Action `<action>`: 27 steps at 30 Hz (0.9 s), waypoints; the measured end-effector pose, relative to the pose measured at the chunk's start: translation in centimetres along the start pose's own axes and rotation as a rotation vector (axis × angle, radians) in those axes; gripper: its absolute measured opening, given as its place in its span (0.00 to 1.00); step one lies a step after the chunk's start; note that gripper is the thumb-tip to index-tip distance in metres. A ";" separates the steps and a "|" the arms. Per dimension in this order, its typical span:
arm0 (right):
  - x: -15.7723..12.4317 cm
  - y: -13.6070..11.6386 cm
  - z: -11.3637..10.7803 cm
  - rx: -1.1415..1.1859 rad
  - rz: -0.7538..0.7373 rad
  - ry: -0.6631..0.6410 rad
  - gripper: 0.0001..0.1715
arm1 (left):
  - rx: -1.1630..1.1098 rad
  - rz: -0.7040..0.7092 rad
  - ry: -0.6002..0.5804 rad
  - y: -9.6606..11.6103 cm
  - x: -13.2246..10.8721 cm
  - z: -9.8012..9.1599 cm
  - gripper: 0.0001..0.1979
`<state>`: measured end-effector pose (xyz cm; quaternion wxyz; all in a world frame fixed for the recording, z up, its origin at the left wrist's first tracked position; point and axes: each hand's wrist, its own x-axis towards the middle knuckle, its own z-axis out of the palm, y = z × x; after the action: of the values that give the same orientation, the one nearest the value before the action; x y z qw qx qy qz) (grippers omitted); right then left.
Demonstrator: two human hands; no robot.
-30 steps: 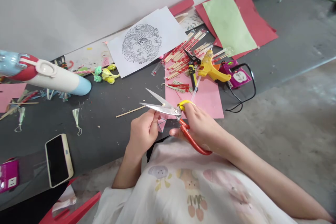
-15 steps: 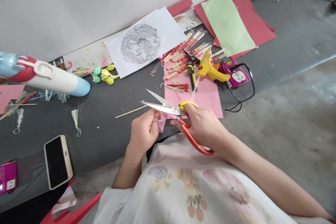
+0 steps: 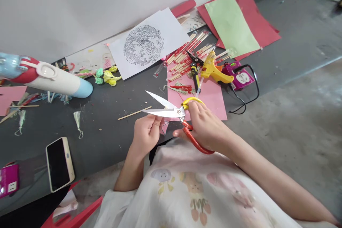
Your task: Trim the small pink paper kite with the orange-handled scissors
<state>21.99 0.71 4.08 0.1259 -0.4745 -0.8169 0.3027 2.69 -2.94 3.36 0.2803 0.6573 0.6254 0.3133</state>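
Okay, so from where I'm standing, the right hand (image 3: 205, 124) is clamped on scissors (image 3: 173, 113), blades spread beside the left hand (image 3: 145, 130), whose fingers pinch a small pink paper piece (image 3: 164, 128).

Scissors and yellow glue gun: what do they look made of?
Scissors: metal blades, by their silvery shine; the red and yellow handles look glossy, perhaps plastic or a rubbery coating. Glue gun: probably hard, smooth plastic, judging by its rounded, moulded-looking body.

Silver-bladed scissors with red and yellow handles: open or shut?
Open: the scissors have their blades spread in a V, tips apart, with grey tabletop visible between them.
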 end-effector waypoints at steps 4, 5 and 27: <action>0.0 -0.1 -0.1 0.032 -0.014 -0.016 0.31 | -0.043 -0.019 -0.064 0.1 0.1 -0.4 0.24; 0.0 -0.2 -0.1 0.039 -0.014 -0.023 0.30 | -0.046 -0.016 -0.064 0.1 0.1 -0.4 0.24; -0.2 -0.3 -1.1 -0.066 0.060 -0.057 0.34 | 0.061 0.049 0.062 -0.2 -0.1 0.7 0.17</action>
<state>22.44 0.82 5.13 0.0777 -0.4937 -0.8153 0.2925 3.09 -2.99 2.80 0.2327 0.6707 0.6268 0.3212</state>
